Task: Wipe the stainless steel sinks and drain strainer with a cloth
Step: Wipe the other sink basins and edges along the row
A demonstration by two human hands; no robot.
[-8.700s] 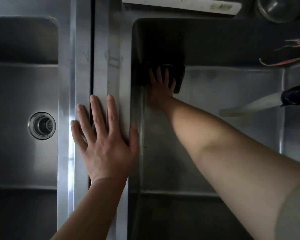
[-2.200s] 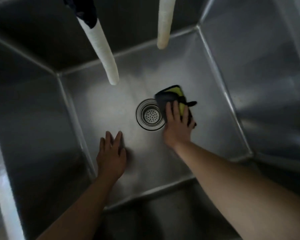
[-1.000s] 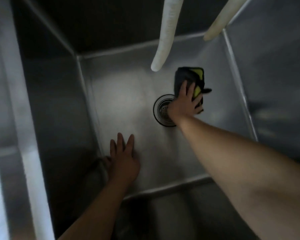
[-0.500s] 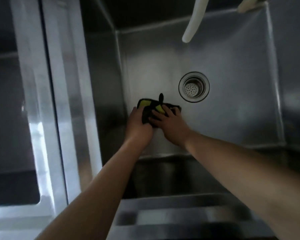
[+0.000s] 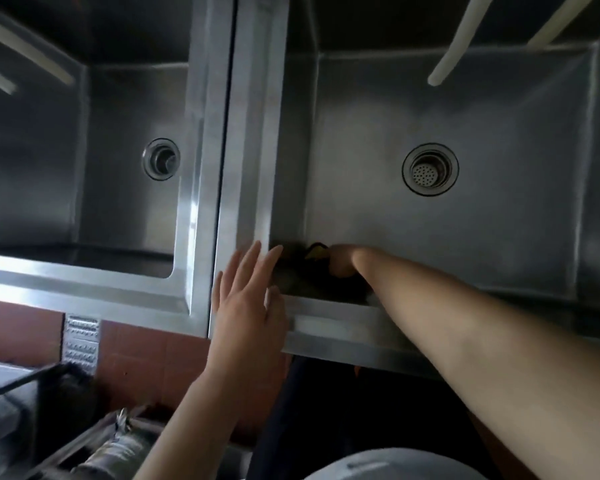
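Two stainless steel sinks stand side by side, the left sink [image 5: 118, 202] and the right sink [image 5: 499, 237]. The right one has a round drain strainer [image 5: 430, 169] in its floor. My right hand [image 5: 342, 263] reaches down into the near left corner of the right sink and grips a dark cloth with yellow patches [image 5: 317, 251]. Its fingers are mostly hidden behind the sink's front rim [image 5: 343, 323]. My left hand [image 5: 246, 313] hovers with straight fingers over the front left corner of that rim, holding nothing.
The left sink has its own drain [image 5: 161, 159]. Two pale hoses [image 5: 454, 43] hang over the back of the right sink. Other pale hoses [image 5: 25, 46] hang over the left sink. Red floor tiles [image 5: 136, 355] and a dark wire rack [image 5: 32, 410] show below.
Both hands were on the cloth on the sink floor. My left hand has lifted out to the front rim, and my right hand has drawn the cloth into the near left corner. The view has pulled back.
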